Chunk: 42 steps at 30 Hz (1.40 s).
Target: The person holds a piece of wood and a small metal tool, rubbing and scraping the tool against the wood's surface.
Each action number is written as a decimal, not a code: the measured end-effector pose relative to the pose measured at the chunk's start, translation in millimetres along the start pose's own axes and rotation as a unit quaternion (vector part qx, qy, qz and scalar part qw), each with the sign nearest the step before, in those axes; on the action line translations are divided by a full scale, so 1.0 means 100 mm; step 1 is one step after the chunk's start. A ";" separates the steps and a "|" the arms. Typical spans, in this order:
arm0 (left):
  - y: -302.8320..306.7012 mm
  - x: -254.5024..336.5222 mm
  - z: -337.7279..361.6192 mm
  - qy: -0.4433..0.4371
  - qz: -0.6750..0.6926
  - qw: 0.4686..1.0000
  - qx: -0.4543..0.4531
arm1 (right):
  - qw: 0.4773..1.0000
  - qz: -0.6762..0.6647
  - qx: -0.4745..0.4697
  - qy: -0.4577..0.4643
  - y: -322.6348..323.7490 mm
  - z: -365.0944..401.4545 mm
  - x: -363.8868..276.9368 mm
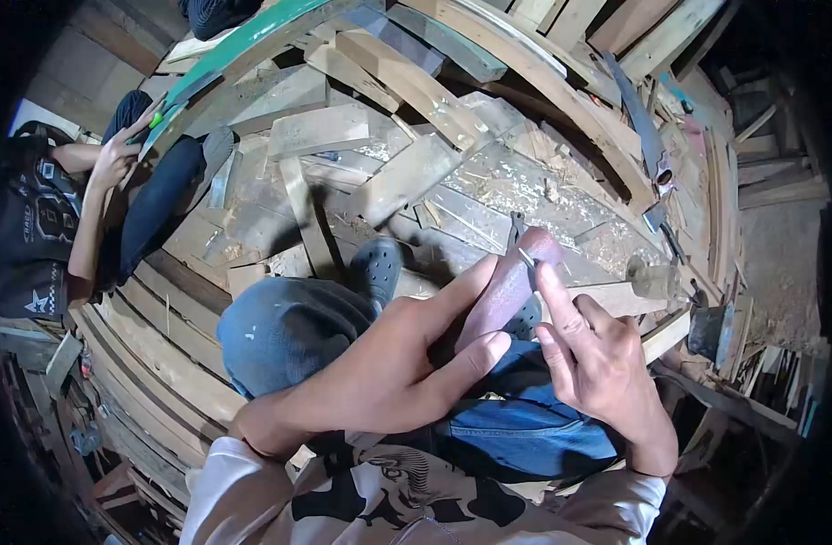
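my left hand (pixel 402 359) clasps the pinkish block (pixel 502 300) near, over my lap; my right hand (pixel 597 354) has its index finger at a small metal piece (pixel 526 258) on the far end, whether pinched i can't tell. seemingly rubbing; next calls for firm left support.

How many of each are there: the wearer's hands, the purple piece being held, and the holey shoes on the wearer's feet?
Wearer's hands: 2 (left hand, right hand)
Purple piece: 1
Holey shoes: 2 (left shoe, right shoe)
Total: 5
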<state>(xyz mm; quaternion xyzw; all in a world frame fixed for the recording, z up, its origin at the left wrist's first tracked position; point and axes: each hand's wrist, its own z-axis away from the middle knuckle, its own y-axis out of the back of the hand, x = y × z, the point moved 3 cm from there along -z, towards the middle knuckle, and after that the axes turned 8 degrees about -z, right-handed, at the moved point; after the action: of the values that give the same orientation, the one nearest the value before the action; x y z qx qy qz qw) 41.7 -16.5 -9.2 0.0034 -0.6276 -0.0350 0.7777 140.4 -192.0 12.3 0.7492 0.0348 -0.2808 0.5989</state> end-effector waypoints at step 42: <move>0.06 -0.06 0.03 -0.060 -0.060 0.996 0.021 | 0.996 0.076 0.010 -0.045 0.02 -0.03 0.10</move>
<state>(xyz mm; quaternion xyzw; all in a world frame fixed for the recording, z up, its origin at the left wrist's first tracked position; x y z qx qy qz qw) 38.3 -10.4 -14.1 0.0547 -0.6723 -0.0684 0.7351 150.9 -192.6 9.6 0.7423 -0.0524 -0.2681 0.6119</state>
